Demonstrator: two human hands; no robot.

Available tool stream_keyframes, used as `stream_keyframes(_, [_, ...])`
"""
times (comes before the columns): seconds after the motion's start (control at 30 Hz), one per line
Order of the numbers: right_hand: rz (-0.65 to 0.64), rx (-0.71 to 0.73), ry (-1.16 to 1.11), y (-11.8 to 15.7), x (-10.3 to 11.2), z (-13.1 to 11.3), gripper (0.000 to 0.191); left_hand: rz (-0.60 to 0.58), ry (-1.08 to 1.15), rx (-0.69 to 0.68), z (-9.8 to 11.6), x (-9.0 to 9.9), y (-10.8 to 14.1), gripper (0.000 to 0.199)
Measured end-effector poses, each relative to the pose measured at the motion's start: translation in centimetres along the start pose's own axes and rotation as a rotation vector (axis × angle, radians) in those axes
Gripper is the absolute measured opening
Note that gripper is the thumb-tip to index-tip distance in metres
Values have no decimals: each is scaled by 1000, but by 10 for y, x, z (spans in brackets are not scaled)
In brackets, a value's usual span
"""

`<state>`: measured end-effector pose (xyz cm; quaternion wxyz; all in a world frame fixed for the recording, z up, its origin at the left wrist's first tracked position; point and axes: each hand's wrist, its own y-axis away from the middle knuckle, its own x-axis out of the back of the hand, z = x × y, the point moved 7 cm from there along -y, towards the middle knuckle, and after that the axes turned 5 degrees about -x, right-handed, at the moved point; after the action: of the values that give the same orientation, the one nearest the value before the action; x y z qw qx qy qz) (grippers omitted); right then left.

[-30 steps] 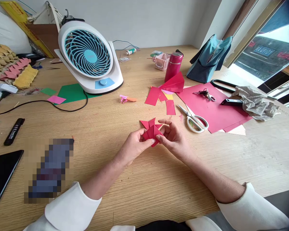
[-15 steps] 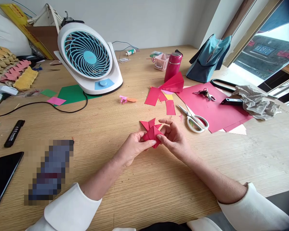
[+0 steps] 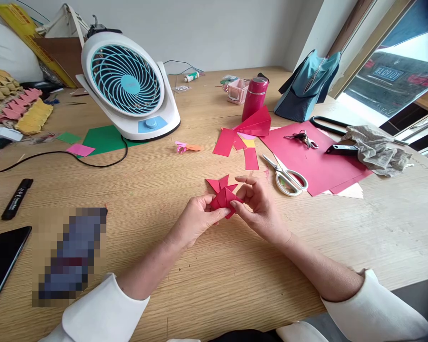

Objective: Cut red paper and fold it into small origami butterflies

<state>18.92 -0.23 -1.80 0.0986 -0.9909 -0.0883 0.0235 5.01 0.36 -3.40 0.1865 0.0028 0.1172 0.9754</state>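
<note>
Between my two hands is a folded red paper piece (image 3: 224, 197), creased into pointed flaps, just above the wooden table. My left hand (image 3: 199, 213) pinches its left side, thumb lying across the front. On its right edge, my right hand (image 3: 256, 203) grips with the thumb in front and bent fingers behind; the index finger is raised off the paper. Red pointed flaps (image 3: 219, 183) stick out on the far side; whether they belong to the same piece I cannot tell. White-handled scissors (image 3: 288, 179) lie to the right of my right hand.
Red sheets (image 3: 306, 159) with keys (image 3: 303, 138) on them lie right. Red paper strips (image 3: 224, 142) sit beyond my hands, near a red flask (image 3: 256, 97). A fan (image 3: 130, 85) stands back left. A marker (image 3: 17, 199) and black phone (image 3: 5, 266) lie left.
The upper point of the folded red paper has tipped slightly lower and its front has flattened. Both hands keep their hold in nearly the same place. The view has shifted a little.
</note>
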Motion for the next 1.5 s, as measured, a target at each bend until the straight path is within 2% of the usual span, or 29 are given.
stream_keyframes(0.1, [-28,-77,-133,-3,-1,8,44,10,-57,-25,-1,2,-1,35])
stream_keyframes(0.23, [-75,-199,-238,-5,-5,18,36,12,-129,-39,-1,2,0,29])
stream_keyframes(0.43, [-96,-253,-193,-4,-7,22,32,-12,-332,-127,5,-1,2,21])
stream_keyframes(0.57, [-56,-273,-186,-3,-6,22,35,14,-404,-218,10,0,3,19])
stream_keyframes(0.67, [-65,-303,-186,-2,-7,22,38,13,-456,-231,13,0,5,16])
stream_keyframes(0.87, [-74,-256,-159,-3,-6,17,36,51,-481,-269,21,2,8,18])
stream_keyframes(1.0, [-75,-250,-155,-3,-7,19,37,35,-502,-269,21,3,6,21])
stream_keyframes(1.17, [-30,-236,-114,-3,-2,15,37,17,-511,-261,20,2,6,20])
stream_keyframes(1.37, [-46,-210,-90,-2,-3,13,36,69,-507,-322,27,3,10,15])
stream_keyframes(1.5, [-27,-201,-88,-2,-3,14,34,54,-505,-330,28,2,10,17])
